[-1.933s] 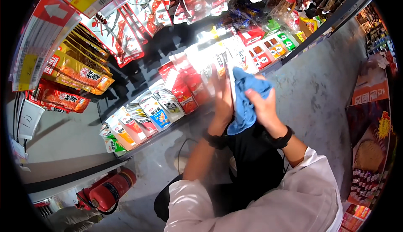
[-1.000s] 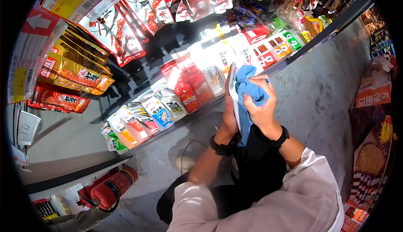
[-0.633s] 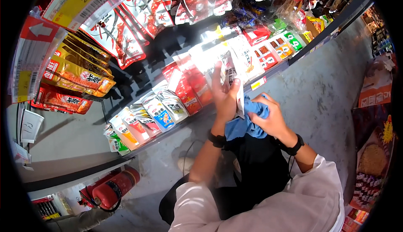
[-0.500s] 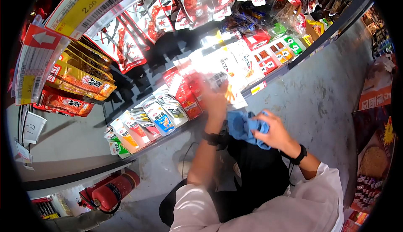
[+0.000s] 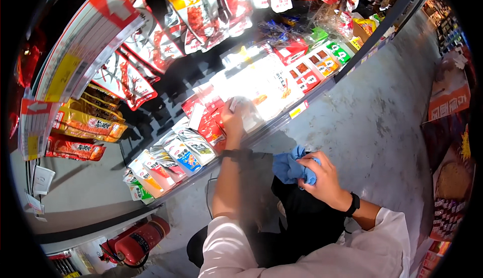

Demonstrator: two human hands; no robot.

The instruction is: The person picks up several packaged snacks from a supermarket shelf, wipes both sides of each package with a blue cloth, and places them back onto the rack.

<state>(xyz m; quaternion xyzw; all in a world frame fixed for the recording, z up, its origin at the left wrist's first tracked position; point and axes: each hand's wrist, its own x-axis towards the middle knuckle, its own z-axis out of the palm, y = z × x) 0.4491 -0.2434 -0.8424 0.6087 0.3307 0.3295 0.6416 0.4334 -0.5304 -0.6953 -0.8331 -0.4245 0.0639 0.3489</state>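
my right hand [image 5: 324, 177] is closed on one blue cloth [image 5: 290, 167], which bunches out to its left, just in front of the shelf [image 5: 266, 133]. my left hand [image 5: 232, 123] is over that shelf, right beside the red packets [image 5: 209, 124]; glare and blur hide its far end, so i cannot tell whether it grips anything. counting: two dark wristbands [image 5: 354, 204], one per wrist; two hanging price cards [image 5: 83, 47] with white arrows; one yellow-and-white label [image 5: 298, 109] on the shelf edge.
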